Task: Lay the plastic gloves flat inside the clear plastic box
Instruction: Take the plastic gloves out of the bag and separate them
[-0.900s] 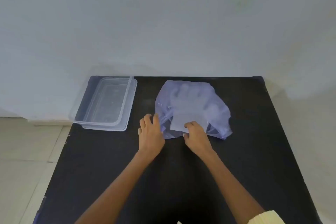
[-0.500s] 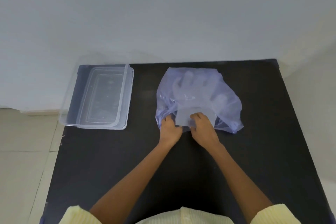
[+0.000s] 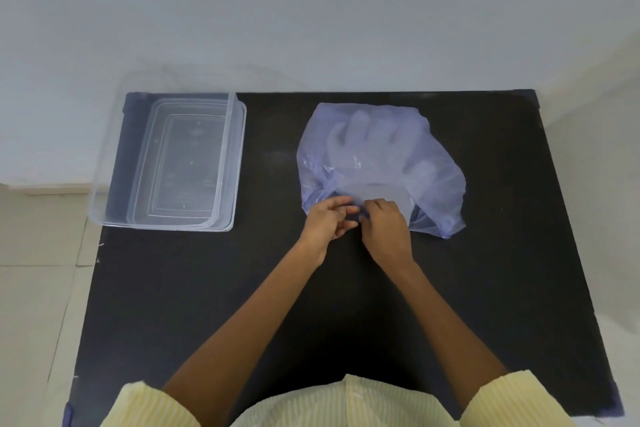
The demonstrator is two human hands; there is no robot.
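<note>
A pale blue plastic bag (image 3: 433,163) lies on the black table (image 3: 242,288), right of centre. Through it I see clear plastic gloves (image 3: 370,149) lying flat, fingers pointing away from me. My left hand (image 3: 329,220) and my right hand (image 3: 386,229) meet at the bag's near edge, both pinching the plastic at its opening. The clear plastic box (image 3: 169,163) stands open at the table's far left corner, with nothing visible inside.
A white wall runs along the table's far edge. The box overhangs the table's left edge, above a tiled floor (image 3: 38,270). My yellow striped sleeves (image 3: 512,399) show at the bottom of the view.
My left hand has slid right to the bag's near edge and closed on it beside my right hand. The camera view has tilted further down over the table.
</note>
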